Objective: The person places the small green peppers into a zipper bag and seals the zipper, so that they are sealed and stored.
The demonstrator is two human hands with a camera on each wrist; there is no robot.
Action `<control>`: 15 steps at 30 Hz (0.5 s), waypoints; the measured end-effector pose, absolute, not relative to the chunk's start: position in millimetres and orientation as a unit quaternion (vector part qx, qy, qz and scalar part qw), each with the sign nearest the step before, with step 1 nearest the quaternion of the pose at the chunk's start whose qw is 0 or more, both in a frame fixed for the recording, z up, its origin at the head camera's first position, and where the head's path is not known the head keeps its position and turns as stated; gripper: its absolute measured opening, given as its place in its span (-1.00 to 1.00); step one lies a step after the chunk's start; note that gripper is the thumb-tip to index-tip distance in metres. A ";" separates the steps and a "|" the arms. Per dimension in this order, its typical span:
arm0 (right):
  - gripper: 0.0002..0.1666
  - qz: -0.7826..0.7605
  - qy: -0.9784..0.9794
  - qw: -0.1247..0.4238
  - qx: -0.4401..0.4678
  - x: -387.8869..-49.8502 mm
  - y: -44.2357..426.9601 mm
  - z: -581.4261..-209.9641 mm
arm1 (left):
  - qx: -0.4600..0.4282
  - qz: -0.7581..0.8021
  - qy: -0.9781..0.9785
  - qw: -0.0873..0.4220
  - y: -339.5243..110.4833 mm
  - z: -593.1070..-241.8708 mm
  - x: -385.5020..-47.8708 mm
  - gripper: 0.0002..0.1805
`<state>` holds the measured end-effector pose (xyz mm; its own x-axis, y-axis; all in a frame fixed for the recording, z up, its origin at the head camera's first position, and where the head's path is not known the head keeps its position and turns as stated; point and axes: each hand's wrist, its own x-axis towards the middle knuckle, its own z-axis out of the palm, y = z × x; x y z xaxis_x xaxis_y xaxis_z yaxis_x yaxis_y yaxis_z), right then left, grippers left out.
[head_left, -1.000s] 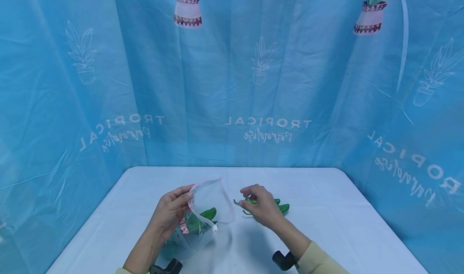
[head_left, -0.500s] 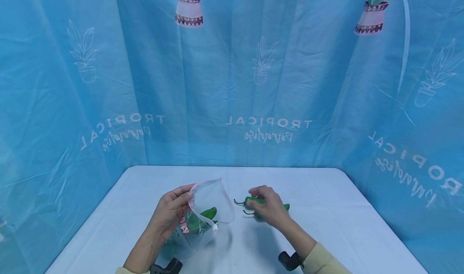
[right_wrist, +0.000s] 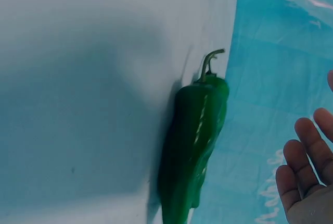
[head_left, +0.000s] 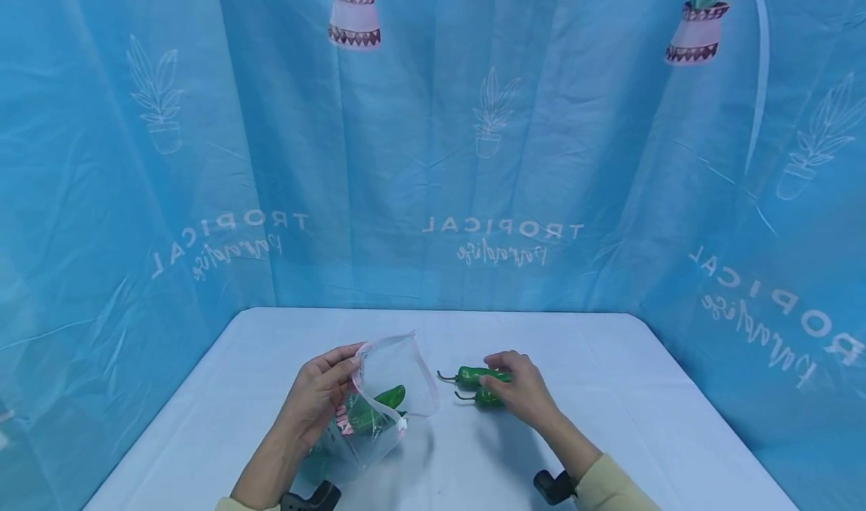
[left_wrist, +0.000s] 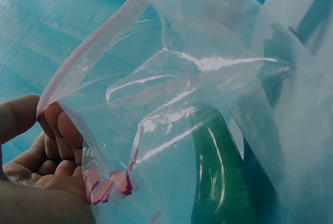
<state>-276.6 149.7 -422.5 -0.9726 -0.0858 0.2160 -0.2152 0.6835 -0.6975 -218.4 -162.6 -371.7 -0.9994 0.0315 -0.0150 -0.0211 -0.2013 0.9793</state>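
A clear zip bag (head_left: 418, 368) with a pink-edged mouth gapes toward the right. My left hand (head_left: 314, 394) pinches its rim between thumb and fingers. Inside lie green peppers (head_left: 390, 397); one long pepper (left_wrist: 216, 172) shows through the plastic in the left wrist view. On the table, right of the bag, two more green peppers lie side by side: a far pepper (head_left: 470, 377) and a near pepper (head_left: 485, 398), stems to the left. Over their right ends hovers my right hand (head_left: 526, 391), fingers apart and loosely bent, holding nothing. It partly hides both peppers.
Everything rests on a white table (head_left: 609, 406). A blue printed curtain (head_left: 433, 158) surrounds its back and sides. Each wrist carries a black wrist camera, one on the left (head_left: 313, 496) and one on the right (head_left: 555, 487).
My right hand has moved right along the two peppers, uncovering their stem ends. The peppers on the table stay in place. My left hand and the bag hold still.
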 end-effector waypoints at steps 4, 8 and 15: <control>-0.62 0.386 -0.916 0.082 0.072 -280.0 156.7 -427.7 | 0.001 0.771 0.636 0.017 -162.3 -371.8 -218.5 -0.50; -0.60 0.384 -0.918 0.080 0.064 -283.7 163.8 -434.1 | 0.002 0.770 0.638 0.022 -162.8 -371.5 -218.3 -0.50; -0.59 0.384 -0.918 0.072 0.059 -289.8 177.0 -444.5 | 0.005 0.771 0.636 0.024 -163.3 -371.5 -218.1 -0.51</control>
<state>-289.8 177.0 -444.5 -0.9826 -0.0537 0.1779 -0.1645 0.6974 -0.6975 -218.1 -163.3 -371.5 -0.9988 0.0437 -0.0235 -0.0314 -0.1898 0.9813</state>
